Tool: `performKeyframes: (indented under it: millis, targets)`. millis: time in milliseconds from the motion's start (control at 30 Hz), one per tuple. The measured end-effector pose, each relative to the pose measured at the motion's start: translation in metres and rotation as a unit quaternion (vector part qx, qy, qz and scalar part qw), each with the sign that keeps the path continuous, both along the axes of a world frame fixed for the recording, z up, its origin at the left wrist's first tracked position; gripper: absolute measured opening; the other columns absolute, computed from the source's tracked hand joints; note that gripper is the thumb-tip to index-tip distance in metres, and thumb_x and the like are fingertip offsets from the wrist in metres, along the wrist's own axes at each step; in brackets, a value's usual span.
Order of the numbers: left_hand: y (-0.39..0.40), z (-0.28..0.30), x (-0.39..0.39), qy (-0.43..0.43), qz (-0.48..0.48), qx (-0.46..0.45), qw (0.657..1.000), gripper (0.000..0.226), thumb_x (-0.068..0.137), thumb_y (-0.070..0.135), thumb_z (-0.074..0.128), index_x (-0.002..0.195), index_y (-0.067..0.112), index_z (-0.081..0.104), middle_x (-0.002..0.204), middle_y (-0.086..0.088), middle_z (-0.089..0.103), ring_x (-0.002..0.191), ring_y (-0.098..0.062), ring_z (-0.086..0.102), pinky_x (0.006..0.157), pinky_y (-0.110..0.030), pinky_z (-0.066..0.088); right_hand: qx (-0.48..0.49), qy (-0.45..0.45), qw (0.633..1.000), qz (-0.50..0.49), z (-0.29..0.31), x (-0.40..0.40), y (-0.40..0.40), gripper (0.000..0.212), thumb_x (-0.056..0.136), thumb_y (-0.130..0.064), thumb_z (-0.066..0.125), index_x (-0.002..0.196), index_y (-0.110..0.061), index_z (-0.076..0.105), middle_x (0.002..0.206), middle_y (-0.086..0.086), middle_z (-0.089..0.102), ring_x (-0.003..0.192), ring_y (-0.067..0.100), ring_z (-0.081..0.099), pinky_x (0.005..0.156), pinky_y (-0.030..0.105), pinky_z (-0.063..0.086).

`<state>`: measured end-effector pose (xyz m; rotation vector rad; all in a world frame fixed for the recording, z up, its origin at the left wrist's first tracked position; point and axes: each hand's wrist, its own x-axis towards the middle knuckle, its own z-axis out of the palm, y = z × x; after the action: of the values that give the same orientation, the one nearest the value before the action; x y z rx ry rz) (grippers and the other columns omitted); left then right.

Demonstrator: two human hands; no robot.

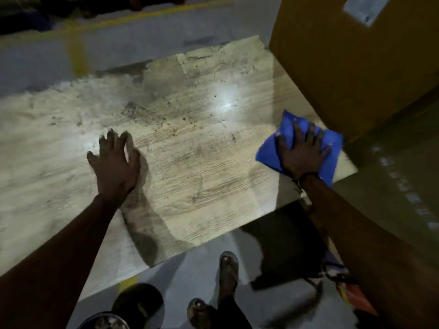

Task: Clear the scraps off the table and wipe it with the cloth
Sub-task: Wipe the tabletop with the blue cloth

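The right grip (303,150) is pressed flat, fingers spread, on a crumpled blue cloth (280,150) at the right end of the stained pale wood-grain desk (190,150), beside a brown cardboard box (356,67). The left grip (114,160) is held open, empty, over the desk.

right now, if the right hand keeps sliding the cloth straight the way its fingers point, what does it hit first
Most likely the big cardboard box. The right hand presses the blue cloth flat near the table corner, fingers aimed at the box's lower edge; the gap looks small, though depth is unclear.
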<state>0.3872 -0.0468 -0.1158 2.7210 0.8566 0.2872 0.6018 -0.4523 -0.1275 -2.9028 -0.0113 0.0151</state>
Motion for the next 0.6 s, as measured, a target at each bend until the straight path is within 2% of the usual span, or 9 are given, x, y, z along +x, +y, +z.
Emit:
performKeyframes:
  millis: [100, 167, 233, 367, 433, 500, 600]
  targets:
    - [0.024, 0.001, 0.023, 0.0, 0.027, -0.004, 1.0, 0.06, 0.101, 0.046, 0.036, 0.153, 0.018, 0.044, 0.165, -0.015, 0.034, 0.156, -0.036, 0.025, 0.117, -0.07, 0.017, 0.004, -0.039, 0.999, -0.012, -0.001, 0.003, 0.059, 0.082, 0.093, -0.076, 0.022, 0.162, -0.034, 0.033, 0.169, 0.015, 0.028, 0.156, 0.045, 0.02, 0.12, 0.073, 0.012]
    - [0.04, 0.002, 0.034, -0.009, 0.056, -0.011, 0.998, 0.058, 0.103, 0.045, 0.038, 0.154, 0.018, 0.043, 0.167, -0.015, 0.031, 0.157, -0.035, 0.023, 0.119, -0.07, 0.014, 0.007, -0.084, 0.994, 0.072, -0.005, -0.008, 0.118, 0.073, 0.096, -0.07, 0.035, 0.157, -0.032, 0.044, 0.165, 0.014, 0.038, 0.154, 0.043, 0.029, 0.119, 0.071, 0.017]
    - [0.054, 0.003, 0.04, -0.021, 0.095, -0.028, 0.995, 0.055, 0.107, 0.045, 0.036, 0.155, 0.02, 0.043, 0.17, -0.012, 0.028, 0.158, -0.033, 0.02, 0.121, -0.069, 0.01, 0.027, -0.12, 0.976, 0.179, -0.009, -0.028, 0.179, 0.068, 0.096, -0.067, 0.04, 0.155, -0.033, 0.049, 0.165, 0.011, 0.04, 0.154, 0.04, 0.031, 0.121, 0.068, 0.019]
    - [0.082, -0.001, 0.037, -0.007, 0.126, -0.013, 0.992, 0.055, 0.105, 0.043, 0.038, 0.154, 0.018, 0.044, 0.169, -0.015, 0.029, 0.157, -0.036, 0.022, 0.12, -0.069, 0.011, 0.044, -0.095, 0.909, 0.402, -0.008, -0.084, 0.274, 0.07, 0.095, -0.069, 0.036, 0.158, -0.038, 0.042, 0.168, 0.006, 0.034, 0.158, 0.035, 0.022, 0.124, 0.063, 0.011]
    - [0.093, -0.002, 0.031, 0.002, 0.136, -0.011, 0.991, 0.06, 0.101, 0.043, 0.038, 0.154, 0.017, 0.043, 0.168, -0.017, 0.029, 0.157, -0.037, 0.023, 0.12, -0.069, 0.013, 0.039, -0.091, 0.882, 0.461, -0.011, -0.081, 0.287, 0.069, 0.095, -0.072, 0.041, 0.157, -0.041, 0.041, 0.169, 0.003, 0.033, 0.159, 0.03, 0.02, 0.126, 0.06, 0.007]
    - [0.099, -0.002, 0.027, 0.008, 0.136, -0.009, 0.991, 0.063, 0.099, 0.046, 0.035, 0.154, 0.017, 0.042, 0.168, -0.018, 0.029, 0.156, -0.036, 0.023, 0.119, -0.067, 0.014, 0.042, -0.114, 0.887, 0.445, -0.017, -0.052, 0.28, 0.071, 0.093, -0.077, 0.044, 0.155, -0.043, 0.044, 0.167, 0.001, 0.037, 0.158, 0.028, 0.024, 0.125, 0.06, 0.01]
    - [0.109, -0.002, 0.021, -0.004, 0.111, 0.015, 0.994, 0.063, 0.099, 0.047, 0.036, 0.153, 0.015, 0.043, 0.164, -0.021, 0.033, 0.152, -0.039, 0.028, 0.115, -0.066, 0.021, 0.008, -0.144, 0.93, 0.337, -0.022, 0.018, 0.244, 0.073, 0.094, -0.08, 0.035, 0.156, -0.042, 0.043, 0.165, 0.0, 0.041, 0.156, 0.031, 0.03, 0.123, 0.064, 0.016]
